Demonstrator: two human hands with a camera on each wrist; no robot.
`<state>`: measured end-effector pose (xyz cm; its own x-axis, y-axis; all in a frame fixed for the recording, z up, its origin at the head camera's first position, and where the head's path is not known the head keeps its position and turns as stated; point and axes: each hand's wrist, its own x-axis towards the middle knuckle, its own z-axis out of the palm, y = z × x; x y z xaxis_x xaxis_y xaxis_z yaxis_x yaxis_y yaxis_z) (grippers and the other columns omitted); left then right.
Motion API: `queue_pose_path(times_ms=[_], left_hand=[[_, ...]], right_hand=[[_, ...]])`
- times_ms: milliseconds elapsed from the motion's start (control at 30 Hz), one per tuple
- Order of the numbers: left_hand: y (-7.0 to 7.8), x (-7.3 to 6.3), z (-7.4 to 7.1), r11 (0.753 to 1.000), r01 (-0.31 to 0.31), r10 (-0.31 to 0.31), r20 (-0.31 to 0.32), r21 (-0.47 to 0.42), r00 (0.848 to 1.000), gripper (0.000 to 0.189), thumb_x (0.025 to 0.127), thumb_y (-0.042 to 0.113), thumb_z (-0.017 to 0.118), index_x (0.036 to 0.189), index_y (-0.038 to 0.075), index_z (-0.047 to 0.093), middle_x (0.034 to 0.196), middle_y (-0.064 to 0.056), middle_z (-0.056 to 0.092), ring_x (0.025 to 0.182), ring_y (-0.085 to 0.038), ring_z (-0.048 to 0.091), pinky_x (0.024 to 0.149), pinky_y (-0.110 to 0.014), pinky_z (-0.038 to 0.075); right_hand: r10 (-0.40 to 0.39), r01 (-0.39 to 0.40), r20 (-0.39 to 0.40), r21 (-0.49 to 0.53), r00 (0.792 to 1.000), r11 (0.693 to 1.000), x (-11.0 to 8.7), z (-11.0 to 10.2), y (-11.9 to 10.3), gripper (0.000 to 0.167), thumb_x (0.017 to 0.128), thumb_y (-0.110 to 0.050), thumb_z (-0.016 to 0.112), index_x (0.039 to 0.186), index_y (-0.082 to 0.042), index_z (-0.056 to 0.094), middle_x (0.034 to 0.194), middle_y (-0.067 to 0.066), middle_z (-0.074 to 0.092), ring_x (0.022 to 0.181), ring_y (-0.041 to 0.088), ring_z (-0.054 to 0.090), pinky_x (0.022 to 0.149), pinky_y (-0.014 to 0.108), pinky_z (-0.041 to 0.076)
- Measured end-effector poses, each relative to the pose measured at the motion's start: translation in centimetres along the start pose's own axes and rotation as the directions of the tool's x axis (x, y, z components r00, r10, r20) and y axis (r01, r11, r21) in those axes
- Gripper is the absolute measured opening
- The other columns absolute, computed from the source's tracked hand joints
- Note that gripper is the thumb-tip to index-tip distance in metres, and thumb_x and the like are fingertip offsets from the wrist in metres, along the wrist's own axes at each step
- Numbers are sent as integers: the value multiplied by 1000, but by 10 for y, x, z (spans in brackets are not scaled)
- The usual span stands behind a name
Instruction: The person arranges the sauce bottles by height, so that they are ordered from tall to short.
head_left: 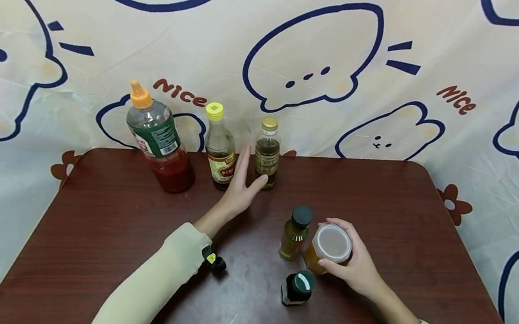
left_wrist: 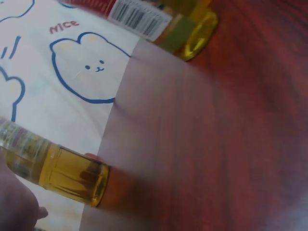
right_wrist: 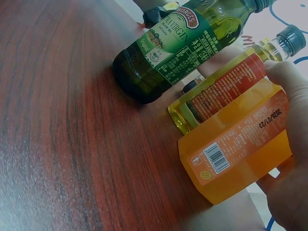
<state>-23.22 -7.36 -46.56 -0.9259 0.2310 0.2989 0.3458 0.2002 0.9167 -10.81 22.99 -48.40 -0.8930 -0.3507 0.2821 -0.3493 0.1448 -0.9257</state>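
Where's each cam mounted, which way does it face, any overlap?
Head: worn on the head, facing forward and down at the table; left hand, right hand and pale sleeves show.
Left wrist: on that wrist, picture rolled sideways, facing the table edge, patterned backdrop and an amber bottle; part of the left hand shows lower left.
Right wrist: on that wrist, also tilted, facing the orange jar, red-labelled bottle and green bottle; right hand shows at the right edge.
Shared: head and right wrist both show the right hand gripping the orange jar.
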Motion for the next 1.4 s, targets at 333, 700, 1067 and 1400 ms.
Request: queue_pose_path(times_ms=[333, 700, 1067, 1400], left_hand=[[2, -32, -4, 1000, -11, 12, 62, -15, 998, 81, 103, 10, 56, 163, 6, 3, 170, -15, -2, 156, -26, -3, 123, -56, 7], [7, -59, -3, 998, -66, 68, 139, -17, 988, 79, 102, 13, 57, 163, 5, 7, 170, -11, 0, 156, -26, 0, 122, -57, 9], [20, -72, 12, 995, -79, 96, 304, -66, 948, 81, 105, 30, 57, 163, 5, 6, 170, -13, 2, 156, -28, -1, 121, -60, 7], [32, -71, 29, 989, -119, 145, 419, -87, 896, 91, 101, 60, 49, 164, 11, 5, 171, -4, 2, 156, -23, 1, 122, -59, 11]], right_hand=[[-7, 7, -1, -3, 1000, 1000, 0, 1, 1, 81, 78, 13, 79, 147, 5, 38, 139, 20, 54, 119, 15, 56, 95, 22, 47], [1, -1, 1, 0, 1000, 1000, 1, 1, -3, 81, 77, 12, 79, 147, 6, 38, 139, 19, 55, 119, 15, 57, 95, 23, 47], [-22, 22, -3, -6, 1000, 1000, 0, 1, 1, 79, 77, 14, 78, 145, 8, 38, 137, 24, 55, 117, 15, 57, 94, 22, 47], [-21, 21, -7, -17, 1000, 1000, 0, 0, 1, 79, 77, 13, 79, 146, 8, 38, 138, 19, 56, 118, 15, 57, 95, 22, 47]])
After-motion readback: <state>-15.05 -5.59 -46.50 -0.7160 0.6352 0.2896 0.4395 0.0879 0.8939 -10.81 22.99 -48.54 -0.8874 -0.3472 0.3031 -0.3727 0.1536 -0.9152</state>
